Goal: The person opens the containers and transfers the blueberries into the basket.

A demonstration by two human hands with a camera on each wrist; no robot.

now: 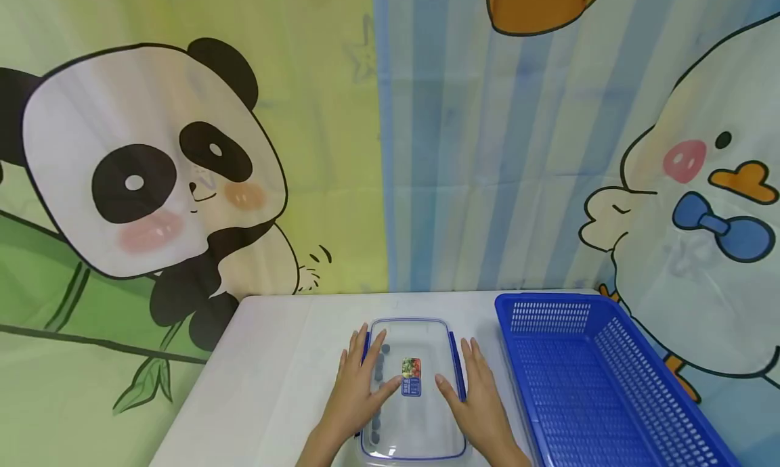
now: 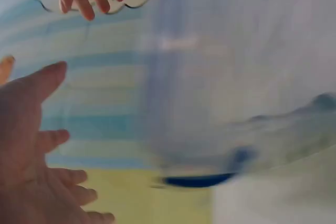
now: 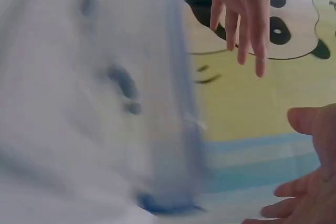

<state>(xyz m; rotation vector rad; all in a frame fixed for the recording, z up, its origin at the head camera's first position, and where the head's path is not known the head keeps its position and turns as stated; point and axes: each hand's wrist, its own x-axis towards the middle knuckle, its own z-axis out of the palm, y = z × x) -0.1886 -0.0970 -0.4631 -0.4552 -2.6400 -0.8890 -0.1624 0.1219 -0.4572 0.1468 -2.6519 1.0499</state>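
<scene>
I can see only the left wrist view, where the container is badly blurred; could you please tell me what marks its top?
Observer: The head view shows a small printed label, colourful above and blue below, on the clear container.
Operator: Thank you; is anything else standing on the table?
Observer: Yes, a blue perforated plastic basket stands on the white table.
Operator: Which hand is nearer to it, please?
Observer: The right hand; the left hand is at the container's opposite side.

Label (image 1: pixel 411 377) on lid (image 1: pixel 428 426) — illegible print
</scene>
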